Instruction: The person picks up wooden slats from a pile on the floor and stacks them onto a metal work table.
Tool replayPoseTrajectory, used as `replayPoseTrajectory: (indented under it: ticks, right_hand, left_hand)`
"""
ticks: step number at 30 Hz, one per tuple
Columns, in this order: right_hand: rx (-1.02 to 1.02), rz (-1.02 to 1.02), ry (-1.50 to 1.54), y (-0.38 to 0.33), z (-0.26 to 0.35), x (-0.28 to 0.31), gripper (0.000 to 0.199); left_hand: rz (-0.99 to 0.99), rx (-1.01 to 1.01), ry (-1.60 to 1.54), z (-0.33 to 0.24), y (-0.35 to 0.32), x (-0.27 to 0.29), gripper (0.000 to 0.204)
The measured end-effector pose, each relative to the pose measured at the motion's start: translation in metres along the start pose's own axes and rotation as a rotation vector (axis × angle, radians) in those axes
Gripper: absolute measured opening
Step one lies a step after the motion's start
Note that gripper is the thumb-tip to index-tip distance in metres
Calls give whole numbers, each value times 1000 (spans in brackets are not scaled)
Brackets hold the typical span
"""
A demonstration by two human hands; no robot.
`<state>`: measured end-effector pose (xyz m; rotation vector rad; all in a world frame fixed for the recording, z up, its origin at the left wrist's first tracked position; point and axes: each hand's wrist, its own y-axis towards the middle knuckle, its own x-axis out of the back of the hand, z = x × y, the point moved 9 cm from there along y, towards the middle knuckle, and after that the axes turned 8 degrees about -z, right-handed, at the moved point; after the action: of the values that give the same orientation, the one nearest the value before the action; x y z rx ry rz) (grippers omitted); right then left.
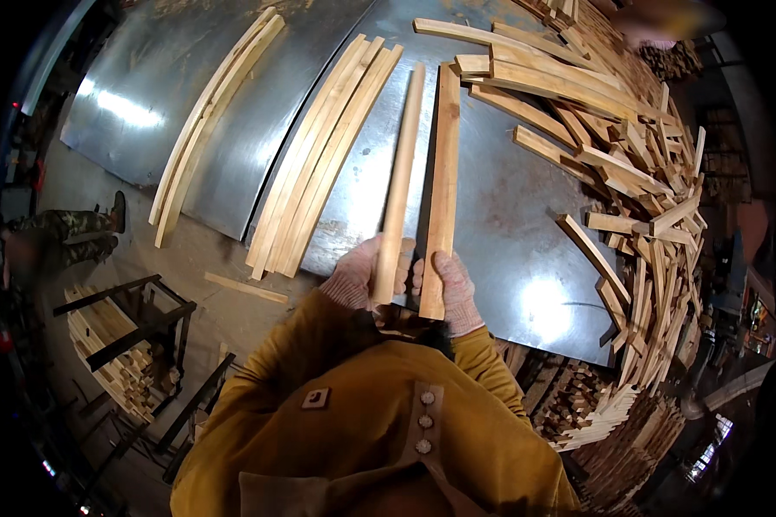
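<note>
My left hand (356, 269), in a pale knitted glove, is closed around the near end of a long wooden strip (403, 164). In my gloved right hand (457, 291) is the near end of a second, squared wooden strip (445, 164). Both strips point away from me over the metal table (509, 207), side by side with a narrow gap between them. Left of them, several strips (328, 155) lie together in a row on the table. Farther left rests another small group of strips (215, 121).
A large jumbled heap of wood pieces (642, 172) covers the table's right side. A black metal rack (138, 332) holding wood stands on the floor at lower left, near a person's legs (86, 228). More stacked wood (578, 405) sits below the table's near right edge.
</note>
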<state>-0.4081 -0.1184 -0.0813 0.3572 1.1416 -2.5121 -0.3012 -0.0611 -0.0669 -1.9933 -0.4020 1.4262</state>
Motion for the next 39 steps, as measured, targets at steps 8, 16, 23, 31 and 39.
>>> replayPoseTrajectory:
  ticks: [8,16,23,31,39]
  right_hand:
    - [46,-80,-232,-3,18,29,37]
    - [110,-238,-405,-6,8,7,51]
    - [365,-243,-1306,13,-8,-31,70]
    - [82,273,-1631,38,-22,-149,74]
    - [326,122,-1343,42,-8,-74,60]
  left_hand:
    - [-138,-39,187,-5,8,6,53]
    - [-51,-80,-12,-8,-1,20,48]
    - [64,-562,521,-73,-69,-5,60]
    - [-1213,-589,1793,-283,-103,101,49]
    - [-1193,-206,1860,-266,-68,122,41]
